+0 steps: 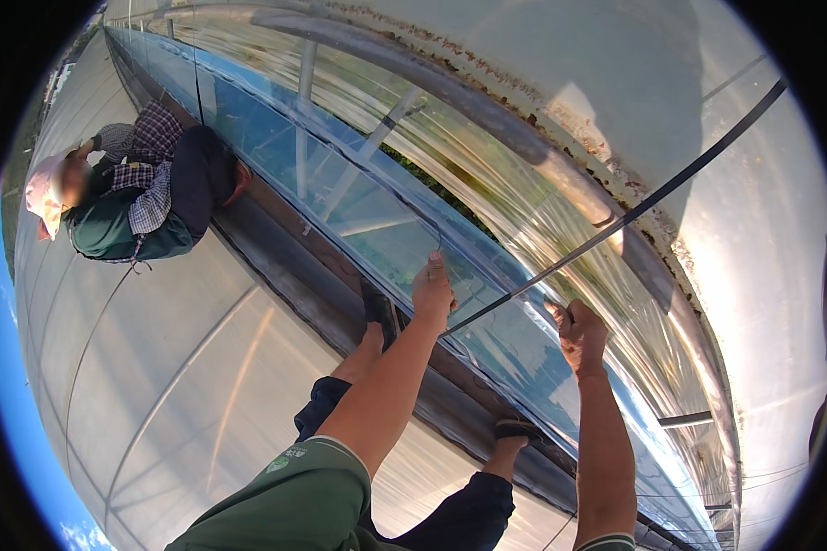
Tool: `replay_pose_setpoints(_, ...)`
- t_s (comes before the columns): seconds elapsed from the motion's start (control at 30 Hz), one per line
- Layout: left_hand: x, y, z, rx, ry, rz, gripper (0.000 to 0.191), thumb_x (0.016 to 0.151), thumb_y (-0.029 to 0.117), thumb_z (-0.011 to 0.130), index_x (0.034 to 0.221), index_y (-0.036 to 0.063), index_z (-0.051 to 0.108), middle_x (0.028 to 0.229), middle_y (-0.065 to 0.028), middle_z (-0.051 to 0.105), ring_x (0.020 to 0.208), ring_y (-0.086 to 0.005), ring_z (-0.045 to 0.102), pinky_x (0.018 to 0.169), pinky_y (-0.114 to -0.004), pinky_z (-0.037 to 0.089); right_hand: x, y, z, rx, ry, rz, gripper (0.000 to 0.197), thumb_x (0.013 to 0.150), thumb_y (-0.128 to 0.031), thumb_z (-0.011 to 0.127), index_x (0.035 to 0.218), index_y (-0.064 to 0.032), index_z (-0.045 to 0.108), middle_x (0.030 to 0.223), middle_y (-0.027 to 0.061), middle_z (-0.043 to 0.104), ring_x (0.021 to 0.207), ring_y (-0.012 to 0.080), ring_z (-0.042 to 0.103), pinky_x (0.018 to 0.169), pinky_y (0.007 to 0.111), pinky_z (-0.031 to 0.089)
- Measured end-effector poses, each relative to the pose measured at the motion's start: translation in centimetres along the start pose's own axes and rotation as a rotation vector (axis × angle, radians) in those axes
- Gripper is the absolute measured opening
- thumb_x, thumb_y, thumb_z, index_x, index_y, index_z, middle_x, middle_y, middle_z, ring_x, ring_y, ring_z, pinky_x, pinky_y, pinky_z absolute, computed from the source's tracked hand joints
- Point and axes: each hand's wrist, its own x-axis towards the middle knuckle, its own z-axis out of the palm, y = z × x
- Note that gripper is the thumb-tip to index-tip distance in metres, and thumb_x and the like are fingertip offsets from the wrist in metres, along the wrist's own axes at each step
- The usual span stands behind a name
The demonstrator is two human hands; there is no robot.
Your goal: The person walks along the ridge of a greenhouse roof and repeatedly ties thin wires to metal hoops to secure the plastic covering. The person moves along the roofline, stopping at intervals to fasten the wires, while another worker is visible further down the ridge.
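Note:
My left hand (434,289) is closed around a thin wire (440,237), whose bent end sticks up past the thumb. It is over a long strip of bluish clear plastic film (386,241). My right hand (582,334) has its fingers curled at the film's upper right edge, pinching what looks like the edge or a thin piece; exactly what is unclear. Between the hands a dark strap (593,241) crosses the film slantwise. Beyond the film, a metal pipe (496,127) runs along wrinkled clear sheeting (524,200).
My sandaled feet stand in a narrow metal gutter (282,241) between curved plastic-covered roofs (179,358). A co-worker (151,179) in a pink hat and checked sleeves crouches by the gutter at upper left. Metal struts (365,151) show beneath the film.

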Motion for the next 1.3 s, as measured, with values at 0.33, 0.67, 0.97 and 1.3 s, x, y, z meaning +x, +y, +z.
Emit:
replay_pose_setpoints(0.33, -0.9, 2.2, 5.5, -0.312, 0.015, -0.371, 0.058, 0.097, 0.057, 0.031, 0.097, 0.0023, 0.050, 0.067, -0.0064, 0.046, 0.060, -0.0230, 0.049, 0.068, -0.042, 0.049, 0.3, 0.2, -0.3, 0.052, -0.011, -0.042, 0.046, 0.079, -0.042, 0.070, 0.063, -0.0036, 0.051, 0.061, 0.0181, 0.051, 0.059, 0.0393, 0.049, 0.055, 0.044, 0.042)
replay_pose_setpoints(0.67, -8.5, -11.4, -2.0, 0.305, -0.114, 0.024, 0.062, 0.099, 0.052, 0.033, 0.127, -0.0019, 0.046, 0.116, -0.0151, 0.056, 0.111, -0.0167, 0.052, 0.091, -0.031, 0.042, 0.4, 0.1, -1.1, 0.012, -0.013, -0.118, 0.047, 0.080, -0.044, 0.071, 0.066, -0.0035, 0.051, 0.056, 0.0150, 0.048, 0.051, 0.0332, 0.043, 0.051, 0.040, 0.040)
replay_pose_setpoints(0.97, -8.2, -13.8, 5.2, -0.153, -0.325, -0.275, 0.069, 0.094, 0.067, 0.022, 0.124, 0.0107, 0.048, 0.120, -0.0081, 0.056, 0.120, -0.0207, 0.046, 0.102, -0.042, 0.029, -2.9, 4.2, -4.1, 0.249, -0.164, -0.024, 0.042, 0.080, -0.041, 0.070, 0.072, -0.0023, 0.056, 0.063, 0.0151, 0.055, 0.059, 0.0354, 0.053, 0.056, 0.041, 0.043)
replay_pose_setpoints(1.3, -11.7, -18.3, 8.0, -0.523, -0.148, -0.413, 0.053, 0.091, 0.064, 0.041, 0.075, 0.0129, 0.044, 0.065, 0.0002, 0.042, 0.062, -0.0156, 0.049, 0.068, -0.036, 0.046, -9.1, 13.6, -8.3, 0.024, -0.198, 0.134, 0.035, 0.088, -0.033, 0.061, 0.070, -0.0034, 0.056, 0.070, 0.0160, 0.055, 0.069, 0.0376, 0.055, 0.063, 0.044, 0.042)
